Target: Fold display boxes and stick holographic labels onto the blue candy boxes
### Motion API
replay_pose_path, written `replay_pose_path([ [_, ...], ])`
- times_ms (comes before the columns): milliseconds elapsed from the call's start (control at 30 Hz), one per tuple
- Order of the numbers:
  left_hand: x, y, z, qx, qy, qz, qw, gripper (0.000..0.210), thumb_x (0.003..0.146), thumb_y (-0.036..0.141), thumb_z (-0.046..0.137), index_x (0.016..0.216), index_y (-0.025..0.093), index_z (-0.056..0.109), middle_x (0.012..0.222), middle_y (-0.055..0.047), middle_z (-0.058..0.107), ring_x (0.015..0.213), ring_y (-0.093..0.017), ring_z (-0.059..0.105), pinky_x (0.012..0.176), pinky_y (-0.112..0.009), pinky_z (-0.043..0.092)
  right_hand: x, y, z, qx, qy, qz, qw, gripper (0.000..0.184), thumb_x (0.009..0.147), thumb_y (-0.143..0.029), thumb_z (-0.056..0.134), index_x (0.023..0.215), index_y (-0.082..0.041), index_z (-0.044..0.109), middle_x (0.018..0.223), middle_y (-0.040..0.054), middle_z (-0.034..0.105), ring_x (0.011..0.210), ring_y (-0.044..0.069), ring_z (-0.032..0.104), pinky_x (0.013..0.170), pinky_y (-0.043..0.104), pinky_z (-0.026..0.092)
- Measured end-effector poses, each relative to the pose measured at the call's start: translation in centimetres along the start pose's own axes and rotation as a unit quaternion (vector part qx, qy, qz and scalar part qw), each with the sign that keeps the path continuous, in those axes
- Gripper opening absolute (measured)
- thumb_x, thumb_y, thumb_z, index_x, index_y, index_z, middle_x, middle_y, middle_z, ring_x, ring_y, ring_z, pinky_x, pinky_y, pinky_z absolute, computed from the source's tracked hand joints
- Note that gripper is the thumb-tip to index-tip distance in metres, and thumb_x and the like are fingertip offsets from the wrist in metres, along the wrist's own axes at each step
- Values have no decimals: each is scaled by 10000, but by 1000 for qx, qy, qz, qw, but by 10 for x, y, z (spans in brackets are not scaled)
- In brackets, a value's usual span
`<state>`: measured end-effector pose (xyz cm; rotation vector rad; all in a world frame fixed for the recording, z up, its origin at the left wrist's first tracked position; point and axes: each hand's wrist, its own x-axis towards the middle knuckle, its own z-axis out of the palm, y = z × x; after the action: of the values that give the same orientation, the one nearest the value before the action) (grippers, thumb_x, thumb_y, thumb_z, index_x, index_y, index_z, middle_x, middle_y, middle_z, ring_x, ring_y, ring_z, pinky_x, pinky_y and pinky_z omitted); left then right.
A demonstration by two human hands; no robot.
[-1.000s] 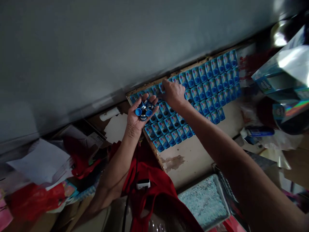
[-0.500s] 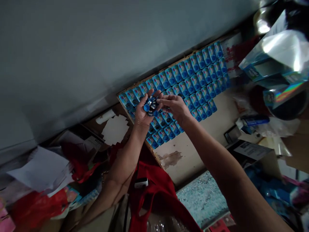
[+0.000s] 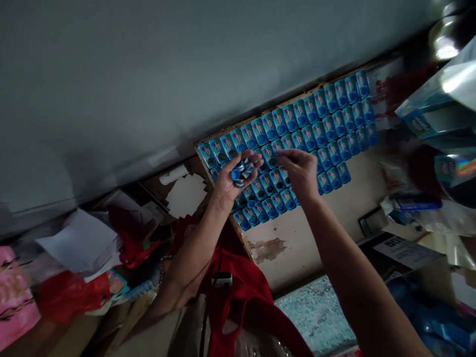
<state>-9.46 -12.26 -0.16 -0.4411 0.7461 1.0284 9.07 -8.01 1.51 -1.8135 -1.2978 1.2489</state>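
I judge that I am at the step of taking small blue pieces (image 3: 235, 174) out of my left palm one by one and bringing them over to the rows of blue packs (image 3: 299, 112). The packs cover the table (image 3: 297, 243) from its left edge along the edge by the wall (image 3: 130, 89). Many towards the left edge show a dark round hollow; many further right show blue there.

My left hand (image 3: 226, 184) lies palm up above the packs near the table's left edge, fingers spread and loosely curled, cupping a little heap of the pieces, some with a pale band. My right hand (image 3: 304, 172) is over the middle rows, well in from the edges, its thumb and fingertips drawn into a pinch. It seems to be grasping one blue piece (image 3: 278, 154), though little of it shows, and I cannot tell whether it touches a pack. One round piece (image 3: 251, 204) sits on the packs just past my left wrist.

To my mind, the next move calls for a level, light pinch over a single pack, and a steady left palm so nothing rolls out.
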Motion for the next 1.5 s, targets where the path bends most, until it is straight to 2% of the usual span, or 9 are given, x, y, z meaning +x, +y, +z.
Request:
replay_pose_path([
  [167, -48, 44, -50, -18, 72, 87, 993, 235, 1039, 294, 535, 1107, 202, 739, 1089, -84, 811, 1070, -226, 783, 781, -282, 665, 16, -10, 77, -208, -68, -133, 967, 107, 785, -219, 680, 819, -241, 779, 850, 33, 753, 821, 220, 688, 827, 366, 561],
  [300, -55, 66, -69, -18, 89, 112, 990, 294, 1057, 334, 512, 1237, 246, 727, 1130, -86, 810, 1155, -233, 760, 883, -328, 661, 31, -18, 108, -350, -89, -134, 923, 91, 780, -155, 705, 791, -240, 735, 930, 58, 746, 900, 258, 695, 820, 385, 550],
  [500, -48, 63, -72, -2, 69, 72, 995, 309, 1060, 367, 537, 1261, 230, 726, 1225, -94, 790, 1232, -247, 727, 959, -349, 646, 74, -15, 115, -390, -99, -96, 911, 201, 766, -258, 856, 753, -239, 656, 794, 26, 659, 954, 279, 681, 841, 409, 535],
  [600, -55, 57, -76, -1, 46, 61, 997, 314, 1069, 352, 513, 1247, 203, 725, 1210, -100, 791, 1218, -243, 733, 959, -346, 647, 73, -21, 111, -411, -78, -103, 902, 271, 708, -288, 911, 771, -231, 653, 768, 4, 636, 888, 260, 669, 820, 398, 518],
  [733, -72, 56, -91, -10, 26, 67, 997, 323, 1088, 322, 460, 1115, 183, 750, 1166, -96, 797, 1188, -235, 743, 908, -314, 653, 13, -20, 81, -358, -85, -145, 918, 184, 855, -375, 788, 874, -217, 698, 745, -11, 647, 732, 183, 615, 727, 315, 476],
  [900, -82, 57, -122, -40, 47, 111, 992, 329, 1088, 312, 452, 1088, 201, 762, 1210, -97, 787, 1230, -234, 719, 896, -305, 648, -83, 33, 30, -334, -155, -181, 912, 204, 926, -331, 687, 1069, -237, 797, 981, 62, 714, 713, 172, 629, 710, 313, 506],
  [1067, -83, 45, -125, -46, 44, 103, 993, 314, 1083, 323, 480, 1170, 212, 760, 1236, -104, 779, 1249, -249, 709, 877, -307, 650, -110, 71, 20, -289, -172, -174, 925, 169, 924, -298, 676, 980, -256, 830, 1018, 97, 729, 927, 242, 718, 827, 350, 569],
  [1267, -81, 40, -112, -46, 25, 89, 995, 329, 1088, 323, 466, 1218, 215, 748, 1218, -105, 785, 1208, -253, 732, 847, -309, 655, -68, 29, 45, -271, -107, -181, 940, 207, 890, -233, 637, 954, -224, 834, 893, 58, 751, 796, 206, 689, 783, 330, 556],
  [1500, -72, 52, -105, -45, 6, 74, 996, 354, 1078, 335, 469, 1317, 222, 704, 1223, -101, 791, 1200, -258, 741, 1002, -426, 626, 4, -27, 128, -410, -104, -212, 881, 163, 843, -166, 633, 899, -223, 775, 988, 69, 754, 911, 242, 675, 809, 347, 519],
])
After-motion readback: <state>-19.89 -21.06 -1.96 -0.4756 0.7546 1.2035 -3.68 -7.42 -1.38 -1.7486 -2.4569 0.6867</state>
